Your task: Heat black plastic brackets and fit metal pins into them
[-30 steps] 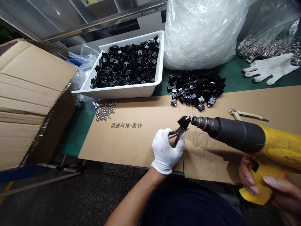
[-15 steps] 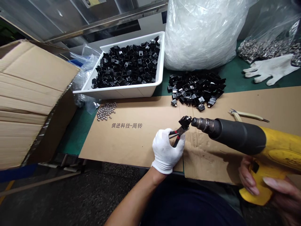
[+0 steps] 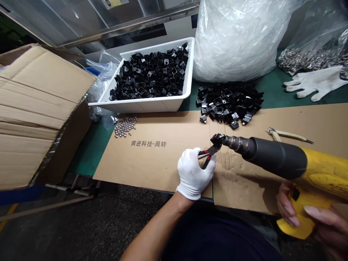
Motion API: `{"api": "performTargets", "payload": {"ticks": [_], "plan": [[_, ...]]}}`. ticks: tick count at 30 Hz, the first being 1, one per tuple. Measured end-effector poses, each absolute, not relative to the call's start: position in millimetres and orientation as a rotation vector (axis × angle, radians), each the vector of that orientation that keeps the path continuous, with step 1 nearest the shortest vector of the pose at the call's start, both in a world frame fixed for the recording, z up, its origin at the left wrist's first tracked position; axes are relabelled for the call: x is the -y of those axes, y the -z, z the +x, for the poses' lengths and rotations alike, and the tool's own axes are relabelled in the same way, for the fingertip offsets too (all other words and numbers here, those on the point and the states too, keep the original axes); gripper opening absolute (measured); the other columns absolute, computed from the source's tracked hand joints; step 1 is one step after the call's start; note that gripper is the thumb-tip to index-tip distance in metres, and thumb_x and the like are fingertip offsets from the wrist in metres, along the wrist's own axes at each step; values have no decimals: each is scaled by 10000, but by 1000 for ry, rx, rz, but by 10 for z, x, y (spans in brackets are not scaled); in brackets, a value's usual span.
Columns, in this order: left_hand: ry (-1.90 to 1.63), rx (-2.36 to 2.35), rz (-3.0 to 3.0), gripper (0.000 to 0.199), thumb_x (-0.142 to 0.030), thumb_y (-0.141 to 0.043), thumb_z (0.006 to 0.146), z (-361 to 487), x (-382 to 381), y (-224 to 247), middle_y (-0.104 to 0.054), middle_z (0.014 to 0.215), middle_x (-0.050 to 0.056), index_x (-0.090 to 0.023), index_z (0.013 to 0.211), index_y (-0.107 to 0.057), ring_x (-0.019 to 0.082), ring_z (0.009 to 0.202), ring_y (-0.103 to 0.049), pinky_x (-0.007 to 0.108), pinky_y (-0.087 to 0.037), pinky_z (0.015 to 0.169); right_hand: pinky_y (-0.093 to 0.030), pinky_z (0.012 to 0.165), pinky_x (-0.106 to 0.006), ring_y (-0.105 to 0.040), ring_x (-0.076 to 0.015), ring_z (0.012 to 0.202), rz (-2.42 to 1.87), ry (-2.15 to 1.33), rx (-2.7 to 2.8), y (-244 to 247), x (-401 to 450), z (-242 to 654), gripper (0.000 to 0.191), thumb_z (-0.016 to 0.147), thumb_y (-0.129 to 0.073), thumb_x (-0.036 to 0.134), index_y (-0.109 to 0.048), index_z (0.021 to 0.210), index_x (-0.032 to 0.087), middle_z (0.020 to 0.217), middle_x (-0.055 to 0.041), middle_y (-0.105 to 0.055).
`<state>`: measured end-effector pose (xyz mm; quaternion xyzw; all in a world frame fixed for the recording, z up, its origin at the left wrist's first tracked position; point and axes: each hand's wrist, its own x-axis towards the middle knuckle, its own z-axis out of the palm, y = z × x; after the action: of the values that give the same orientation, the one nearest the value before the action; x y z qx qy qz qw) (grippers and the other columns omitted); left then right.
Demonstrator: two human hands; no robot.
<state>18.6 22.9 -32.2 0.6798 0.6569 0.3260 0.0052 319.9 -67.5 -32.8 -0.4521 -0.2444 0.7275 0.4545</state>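
Observation:
My left hand [image 3: 195, 173], in a white glove, is closed round the handles of a pair of pliers [image 3: 209, 154]. In the pliers' jaws sits a small black plastic part [image 3: 216, 138] with a shiny metal piece on its right side. My bare right hand [image 3: 299, 214] grips the handle of a yellow heat gun [image 3: 323, 174]. The gun's dark metal nozzle points left, its tip right at the metal piece; whether they touch I cannot tell. Part of my right hand is hidden behind the gun's handle.
Small metal pieces [image 3: 125, 127] lie on the cardboard sheet [image 3: 152, 163]. Behind are a white tray [image 3: 141, 106] of black parts, a pile of black parts [image 3: 231, 103] and a large plastic bag [image 3: 239, 40]. Cutters [image 3: 290, 135] and a white glove [image 3: 315, 82] lie right; a carton [image 3: 40, 108] stands left.
The black part in the pliers has shifted slightly right against the heat gun's nozzle tip and appears turned a little. The whole view has shifted slightly.

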Motion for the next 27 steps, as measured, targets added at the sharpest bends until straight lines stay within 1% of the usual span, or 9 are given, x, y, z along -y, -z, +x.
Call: {"api": "performTargets", "payload": {"ticks": [11,19,23,27], "plan": [[-1032,-2096,2143,311,-462,-676,893,189,-234,329,-609,842,59,-191,1018,-589,225,770,-602,349,-470,713,-454,522,-368,-501,-226,556,-1141,-1792,694,302,659,3209,286,874,-552,418,-587,1119,275,719,-73,-595],[-1012,-2132,2126,318,-474,-674,892,191,-231,330,-611,842,58,-196,1022,-591,227,771,-607,347,-464,712,-458,520,-381,-510,-231,546,-1104,-1796,700,348,674,3247,317,852,-552,390,-567,1153,295,749,-71,-601],[-1010,-2134,2128,315,-481,-669,896,192,-229,327,-613,839,58,-199,1013,-592,226,770,-609,344,-464,713,-470,524,-383,-522,-238,558,-1114,-1845,680,320,665,3249,297,836,-587,384,-595,1117,289,743,-72,-603],[-1016,-2131,2121,314,-478,-674,892,192,-231,326,-617,839,59,-198,1010,-595,228,772,-611,347,-469,710,-459,519,-362,-507,-221,555,-1157,-1796,581,255,684,3181,282,832,-587,392,-615,1082,265,724,-69,-591]]}}
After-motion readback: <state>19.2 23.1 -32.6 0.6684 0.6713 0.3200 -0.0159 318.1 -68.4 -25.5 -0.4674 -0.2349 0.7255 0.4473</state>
